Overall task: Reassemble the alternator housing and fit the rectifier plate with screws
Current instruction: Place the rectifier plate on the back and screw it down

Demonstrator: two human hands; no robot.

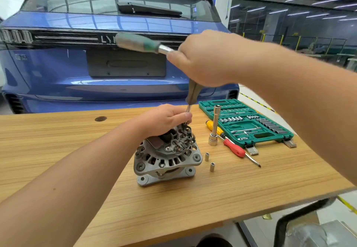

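Now both hands grip: left (pixel 166 120) a driver shaft (pixel 188 109), right (pixel 204 61) its ratchet (two loose sockets (pixel 209 161) nearby).

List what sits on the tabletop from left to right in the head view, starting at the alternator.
Alternator → two small sockets → tall socket tube → red screwdriver → green socket case.

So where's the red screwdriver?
The red-handled screwdriver lies on the wooden table, right of the grey metal alternator, beside the green socket case.
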